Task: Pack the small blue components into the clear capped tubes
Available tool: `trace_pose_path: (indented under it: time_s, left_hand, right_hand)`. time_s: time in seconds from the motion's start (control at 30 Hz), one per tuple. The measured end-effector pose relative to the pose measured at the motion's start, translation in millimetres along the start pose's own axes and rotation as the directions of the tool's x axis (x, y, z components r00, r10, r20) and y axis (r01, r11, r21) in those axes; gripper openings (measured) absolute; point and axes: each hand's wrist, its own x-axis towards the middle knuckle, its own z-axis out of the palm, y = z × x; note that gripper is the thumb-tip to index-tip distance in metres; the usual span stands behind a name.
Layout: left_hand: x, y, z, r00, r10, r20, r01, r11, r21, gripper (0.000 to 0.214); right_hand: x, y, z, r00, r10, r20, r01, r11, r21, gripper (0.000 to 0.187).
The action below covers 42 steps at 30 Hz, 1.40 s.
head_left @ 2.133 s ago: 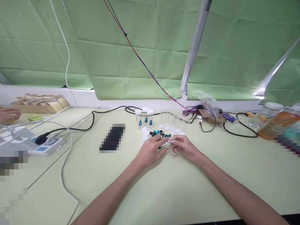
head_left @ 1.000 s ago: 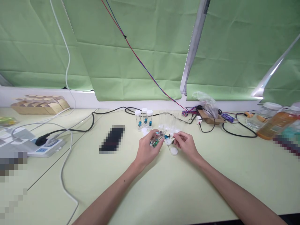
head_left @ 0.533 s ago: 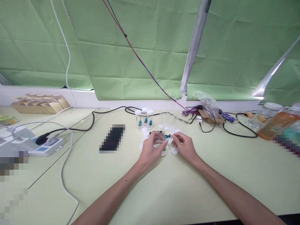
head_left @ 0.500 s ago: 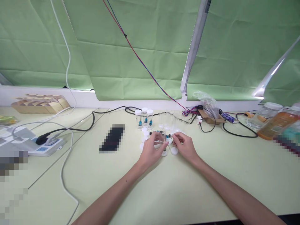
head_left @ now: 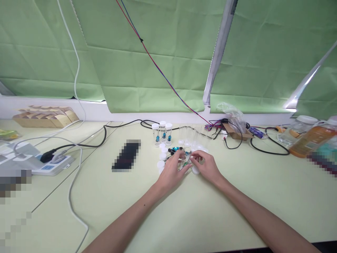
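Note:
My left hand (head_left: 172, 171) and my right hand (head_left: 206, 165) meet over the pale green table (head_left: 163, 211), fingers curled together around a small clear vial (head_left: 185, 160) with something green and blue in it. Loose white caps (head_left: 161, 163) and small blue and black parts (head_left: 173, 150) lie just beyond my fingers. Three capped vials (head_left: 162, 133) with blue contents stand upright behind them, with empty clear vials (head_left: 191, 135) to their right.
A dark flat object (head_left: 126, 155) lies left of my hands. A power strip (head_left: 44, 163) with cables sits at far left, a cardboard tray (head_left: 43, 116) behind it. Wires, a small box (head_left: 238, 131), a jar (head_left: 297, 131) and an orange bottle (head_left: 312, 140) line the back right.
My hands parted about a second ago, with the vial in my left hand, then closed together again. Now both sit slightly nearer me, pinching the vial between them.

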Motion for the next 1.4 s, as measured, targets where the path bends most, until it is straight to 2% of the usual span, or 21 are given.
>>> trace_pose_path:
  time_s: [0.1,0.27,0.37,0.53,0.8,1.4]
  left_hand:
    - [0.2,-0.2,-0.2,1.0,0.015,-0.007,-0.015,1.0,-0.001,0.028]
    - [0.8,1.9,-2.6,0.997,0.033,-0.063,-0.032,0.999,0.025,0.041]
    - [1.2,3.0,-3.5,0.994,0.069,-0.08,-0.066,0.997,0.033,0.039]
    - [1.3,3.8,-3.3,0.997,0.047,-0.056,-0.045,0.998,0.037,0.038]
    - [1.4,7.4,-5.3,0.999,0.031,-0.038,-0.031,0.999,0.019,0.037]
    - [0.6,5.0,-4.2,0.999,0.035,-0.019,-0.034,0.999,0.032,0.037]
  right_hand:
    - [-0.8,3.2,1.0,0.999,-0.036,0.028,0.038,0.997,-0.064,0.01]
    - [-1.4,3.9,1.8,0.998,-0.016,0.061,0.024,0.991,-0.131,0.012]
    - [-1.3,2.4,1.9,0.997,0.016,0.079,0.0,0.981,-0.194,0.011]
    - [-1.6,3.3,3.2,0.993,0.039,0.115,-0.006,0.962,-0.272,0.01]
    - [-2.3,5.4,4.5,0.988,0.001,0.157,0.043,0.961,-0.274,0.016]
    - [-2.2,5.3,6.7,0.993,-0.016,0.114,0.042,0.972,-0.23,0.017]
